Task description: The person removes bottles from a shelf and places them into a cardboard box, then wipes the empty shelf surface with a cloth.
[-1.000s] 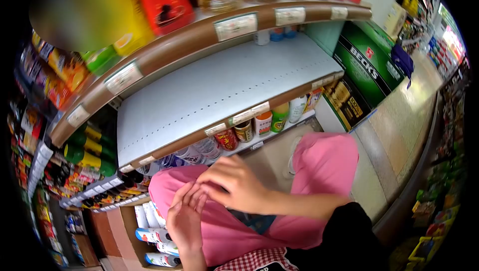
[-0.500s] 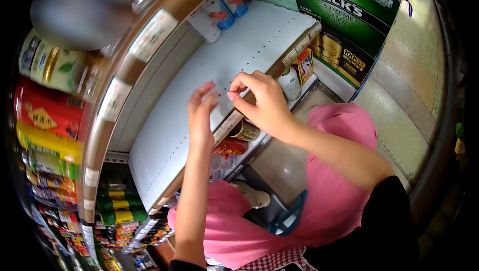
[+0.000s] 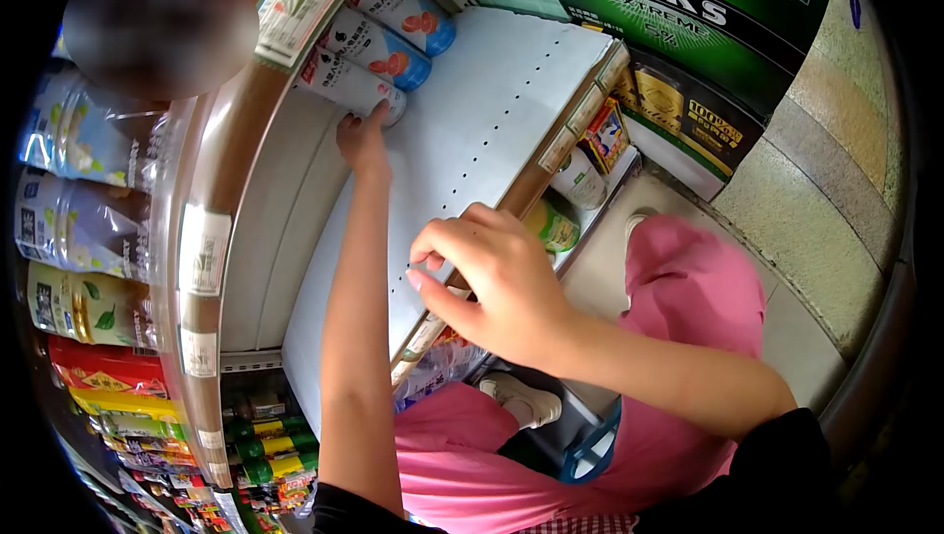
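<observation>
My left hand (image 3: pixel 364 143) reaches to the back of the white shelf (image 3: pixel 462 126), its thumb and a finger apart at the lower end of the nearest white can (image 3: pixel 349 82). Fingertips seem to touch that can; no grip around it shows. Two more cans, white and blue with red fruit pictures, stand beside it: the middle can (image 3: pixel 379 50) and the far can (image 3: pixel 408 11). My right hand (image 3: pixel 497 283) hangs over the shelf's front edge. Its fingers are curled in, thumb tip close to the index finger, and I see nothing between them.
A green Beck's carton (image 3: pixel 678 13) stands at the shelf's far end. An upper shelf edge with price tags (image 3: pixel 205 251) and packed jars (image 3: pixel 84 219) runs along the left. Below the front edge are bottles (image 3: pixel 580 180) and a blue-handled object (image 3: pixel 595 441) beside my legs.
My left hand has moved deeper onto the shelf, up to the nearest can. My right hand sits lower in view, still curled. The view has shifted closer to the cans.
</observation>
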Demonstrator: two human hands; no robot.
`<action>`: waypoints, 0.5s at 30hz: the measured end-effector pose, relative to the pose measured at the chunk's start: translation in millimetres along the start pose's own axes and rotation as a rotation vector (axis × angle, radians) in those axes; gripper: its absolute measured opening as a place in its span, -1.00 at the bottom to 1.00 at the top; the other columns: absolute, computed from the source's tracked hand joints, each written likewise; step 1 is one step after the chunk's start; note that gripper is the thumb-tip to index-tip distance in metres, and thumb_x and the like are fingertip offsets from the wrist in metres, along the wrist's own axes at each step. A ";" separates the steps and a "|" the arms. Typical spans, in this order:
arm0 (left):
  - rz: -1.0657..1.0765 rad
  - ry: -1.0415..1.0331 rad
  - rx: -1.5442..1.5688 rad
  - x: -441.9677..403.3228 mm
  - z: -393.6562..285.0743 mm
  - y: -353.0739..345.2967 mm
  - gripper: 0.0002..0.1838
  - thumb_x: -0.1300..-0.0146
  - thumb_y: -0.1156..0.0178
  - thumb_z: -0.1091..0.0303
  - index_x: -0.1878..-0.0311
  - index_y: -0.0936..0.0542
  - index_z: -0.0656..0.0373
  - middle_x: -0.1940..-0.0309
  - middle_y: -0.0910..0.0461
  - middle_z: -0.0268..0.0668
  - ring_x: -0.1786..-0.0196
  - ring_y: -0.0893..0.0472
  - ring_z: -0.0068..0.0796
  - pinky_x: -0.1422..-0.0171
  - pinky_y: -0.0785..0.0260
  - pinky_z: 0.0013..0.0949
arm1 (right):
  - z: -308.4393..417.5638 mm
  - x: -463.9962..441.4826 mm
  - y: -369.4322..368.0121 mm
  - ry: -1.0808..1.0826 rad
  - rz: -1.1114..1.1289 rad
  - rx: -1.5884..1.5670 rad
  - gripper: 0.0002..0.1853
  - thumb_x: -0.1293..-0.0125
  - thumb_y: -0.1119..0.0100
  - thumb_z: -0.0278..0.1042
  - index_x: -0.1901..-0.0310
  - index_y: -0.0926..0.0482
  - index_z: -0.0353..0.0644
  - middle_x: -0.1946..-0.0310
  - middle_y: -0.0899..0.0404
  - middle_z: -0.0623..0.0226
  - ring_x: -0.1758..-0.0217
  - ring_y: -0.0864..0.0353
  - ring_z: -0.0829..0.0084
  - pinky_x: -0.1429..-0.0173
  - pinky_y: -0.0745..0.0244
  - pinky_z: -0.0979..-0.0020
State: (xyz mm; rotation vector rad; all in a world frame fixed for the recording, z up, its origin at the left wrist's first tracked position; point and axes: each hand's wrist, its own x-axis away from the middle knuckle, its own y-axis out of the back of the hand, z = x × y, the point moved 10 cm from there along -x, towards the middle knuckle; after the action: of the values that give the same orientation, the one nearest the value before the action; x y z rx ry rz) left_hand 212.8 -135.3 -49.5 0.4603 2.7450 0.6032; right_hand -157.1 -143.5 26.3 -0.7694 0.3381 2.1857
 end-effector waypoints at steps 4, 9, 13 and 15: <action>-0.218 -0.096 0.069 -13.6 1.1 -2.5 -0.20 0.16 -0.62 0.19 -0.11 -0.46 0.42 -0.05 -0.61 -0.05 -0.04 -0.62 -0.14 -0.20 -0.42 -0.27 | -1.0 -2.9 4.3 -0.029 0.007 -0.016 -0.85 -0.15 -0.32 -0.44 0.28 -0.54 -0.13 0.46 -0.57 0.42 0.35 -0.54 0.32 0.23 -0.39 0.28; -0.233 -0.067 0.046 -32.3 17.8 -14.3 -0.12 0.22 -0.65 0.15 -0.15 -0.46 0.39 -0.10 -0.62 -0.03 -0.16 -0.60 -0.13 -0.29 -0.39 -0.18 | -6.3 -3.7 4.6 -0.041 -0.025 -0.010 -0.83 -0.13 -0.34 -0.40 0.28 -0.54 -0.12 0.46 -0.55 0.42 0.36 -0.51 0.33 0.25 -0.37 0.28; -0.285 0.015 -0.193 -39.0 29.1 -5.5 -0.06 0.30 -0.66 0.05 -0.16 -0.49 0.36 -0.09 -0.64 -0.05 -0.18 -0.60 -0.13 -0.34 -0.31 -0.07 | -10.2 -5.0 0.1 -0.059 -0.016 0.010 -0.84 -0.13 -0.35 -0.39 0.30 -0.54 -0.11 0.46 -0.56 0.40 0.36 -0.51 0.32 0.27 -0.36 0.28; -0.244 -0.007 -0.180 -43.9 29.2 -5.5 -0.08 0.34 -0.66 0.01 -0.11 -0.54 0.34 -0.05 -0.66 -0.06 -0.16 -0.61 -0.14 -0.34 -0.27 -0.05 | -12.0 -6.4 -1.1 -0.056 -0.023 0.022 -0.84 -0.13 -0.34 -0.39 0.30 -0.54 -0.12 0.46 -0.56 0.39 0.36 -0.52 0.31 0.27 -0.37 0.27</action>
State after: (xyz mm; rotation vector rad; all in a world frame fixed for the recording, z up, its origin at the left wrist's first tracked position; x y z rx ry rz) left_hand 261.3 -145.8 -68.0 0.0845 2.6521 0.7723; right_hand -148.0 -152.2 20.8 -0.6953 0.3233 2.1737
